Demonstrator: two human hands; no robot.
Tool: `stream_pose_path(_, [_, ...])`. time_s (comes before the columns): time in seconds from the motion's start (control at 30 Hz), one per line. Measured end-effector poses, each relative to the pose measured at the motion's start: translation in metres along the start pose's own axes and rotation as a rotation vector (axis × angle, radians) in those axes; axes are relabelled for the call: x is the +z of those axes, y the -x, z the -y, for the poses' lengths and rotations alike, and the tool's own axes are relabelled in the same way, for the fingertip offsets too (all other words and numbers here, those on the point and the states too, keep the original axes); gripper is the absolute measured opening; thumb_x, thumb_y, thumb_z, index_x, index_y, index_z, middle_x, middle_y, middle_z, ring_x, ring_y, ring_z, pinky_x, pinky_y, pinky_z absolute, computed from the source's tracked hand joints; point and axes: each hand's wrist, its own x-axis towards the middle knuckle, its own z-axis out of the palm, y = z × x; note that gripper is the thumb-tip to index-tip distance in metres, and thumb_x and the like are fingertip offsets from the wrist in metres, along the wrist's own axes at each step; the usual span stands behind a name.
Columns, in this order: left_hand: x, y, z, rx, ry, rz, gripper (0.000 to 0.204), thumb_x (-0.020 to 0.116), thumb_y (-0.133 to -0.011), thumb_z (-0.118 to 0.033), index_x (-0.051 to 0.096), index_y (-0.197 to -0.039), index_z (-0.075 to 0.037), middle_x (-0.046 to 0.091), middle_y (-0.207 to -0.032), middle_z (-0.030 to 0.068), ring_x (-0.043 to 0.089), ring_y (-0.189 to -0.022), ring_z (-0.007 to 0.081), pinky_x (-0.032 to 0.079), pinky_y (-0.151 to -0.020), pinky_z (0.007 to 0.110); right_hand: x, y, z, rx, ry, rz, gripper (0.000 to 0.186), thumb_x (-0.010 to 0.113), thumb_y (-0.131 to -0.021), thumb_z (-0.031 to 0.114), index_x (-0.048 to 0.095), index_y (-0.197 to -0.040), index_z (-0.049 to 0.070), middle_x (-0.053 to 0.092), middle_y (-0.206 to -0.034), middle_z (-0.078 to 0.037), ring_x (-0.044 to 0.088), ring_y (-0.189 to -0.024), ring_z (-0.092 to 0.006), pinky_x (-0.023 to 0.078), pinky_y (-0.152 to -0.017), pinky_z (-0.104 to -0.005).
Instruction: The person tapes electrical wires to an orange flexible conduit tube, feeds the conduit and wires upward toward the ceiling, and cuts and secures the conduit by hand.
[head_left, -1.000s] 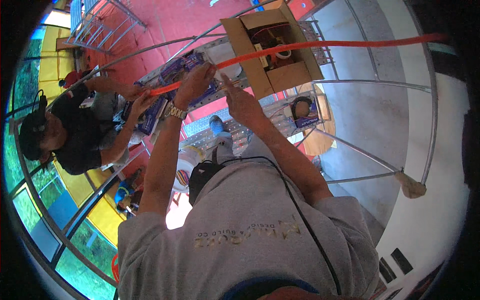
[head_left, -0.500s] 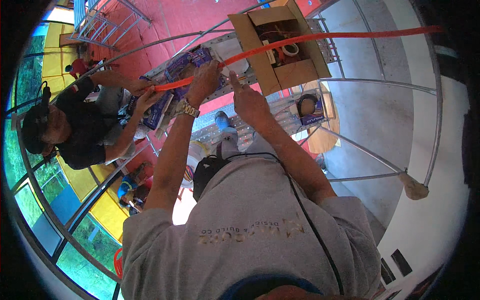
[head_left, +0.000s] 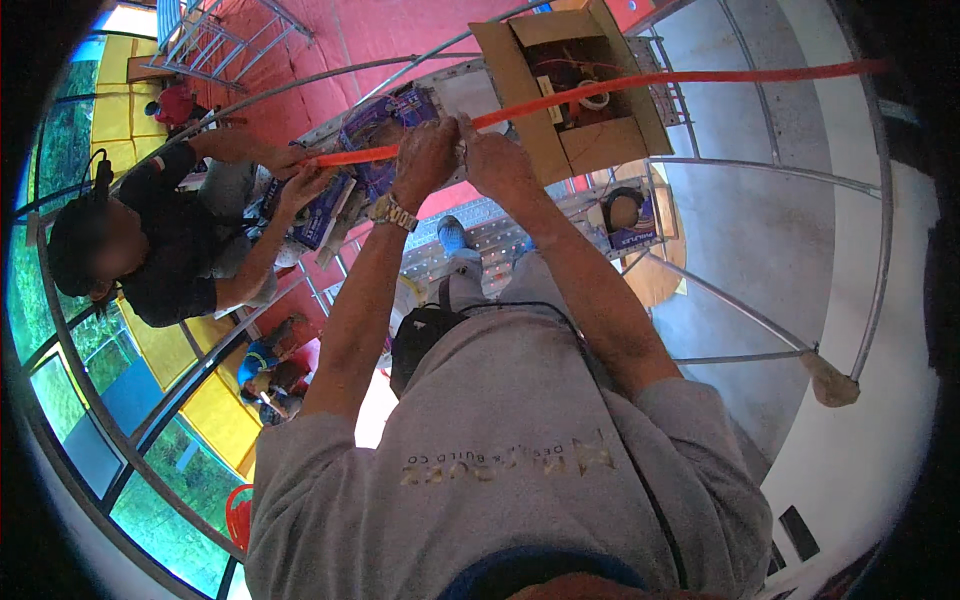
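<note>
A long orange flexible tube (head_left: 640, 82) runs across the view in front of me, from a co-worker's hands on the left to the far right. My left hand (head_left: 426, 162), with a metal watch at the wrist, is closed around it. Close beside it, my right hand (head_left: 498, 165) has its fingers bent together against the tube. Something small and pale shows between my two hands, too hidden to name. The co-worker's hands (head_left: 300, 172) grip the tube's left part.
An open cardboard box (head_left: 590, 145) with wires and a white ring inside stands beyond my right hand. Blue packages (head_left: 385, 125) lie on the scaffold planks (head_left: 480, 245). Metal scaffold rails (head_left: 740, 303) surround me. Another person (head_left: 270, 375) is lower down at left.
My right hand has moved up and left to the tube, its pointing finger now bent in beside my left hand. My left hand has shifted slightly right and down, still on the tube.
</note>
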Motion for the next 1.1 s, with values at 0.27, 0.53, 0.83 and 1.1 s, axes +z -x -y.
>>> stream_pose_path(0.27, [-0.002,-0.004,0.001,0.054,0.065,-0.07,0.011,0.064,-0.091,-0.016,0.061,-0.096,-0.006,0.067,-0.086,0.0165,0.066,-0.087,0.0396,0.049,-0.076,0.056,-0.002,-0.019,-0.003,-0.028,-0.017,-0.069,0.065,0.054,-0.093,0.014,0.039,-0.153,-0.005,0.071,-0.081,-0.025,0.074,-0.076,-0.0388,0.06,-0.064,-0.0525])
stream_pose_path(0.53, [-0.021,-0.018,0.009,-0.168,0.082,0.02,0.014,0.06,-0.096,-0.02,0.063,-0.099,-0.008,0.07,-0.09,0.019,0.068,-0.089,0.0424,0.051,-0.077,0.057,-0.009,0.015,0.014,0.089,0.077,0.0,0.067,0.058,-0.09,0.011,0.04,-0.154,0.0,0.069,-0.08,-0.019,0.072,-0.071,-0.0372,0.061,-0.063,-0.0486])
stream_pose_path(0.83, [-0.032,-0.034,0.017,-0.063,0.163,-0.02,0.022,0.057,-0.1,-0.025,0.065,-0.105,-0.006,0.069,-0.096,0.0238,0.067,-0.091,0.0456,0.051,-0.073,0.057,-0.019,0.002,0.012,0.119,0.037,0.048,0.076,0.057,-0.098,0.02,0.021,-0.164,0.013,0.068,-0.088,-0.022,0.072,-0.078,-0.0385,0.059,-0.062,-0.0514])
stream_pose_path(1.1, [-0.029,-0.036,0.032,-0.159,0.201,-0.064,0.026,0.056,-0.102,-0.03,0.063,-0.11,-0.006,0.068,-0.097,0.0248,0.066,-0.093,0.0473,0.05,-0.074,0.058,-0.016,0.018,0.016,0.133,-0.002,0.011,0.078,0.061,-0.096,0.02,0.023,-0.164,0.016,0.067,-0.086,-0.02,0.071,-0.073,-0.0348,0.058,-0.059,-0.0499])
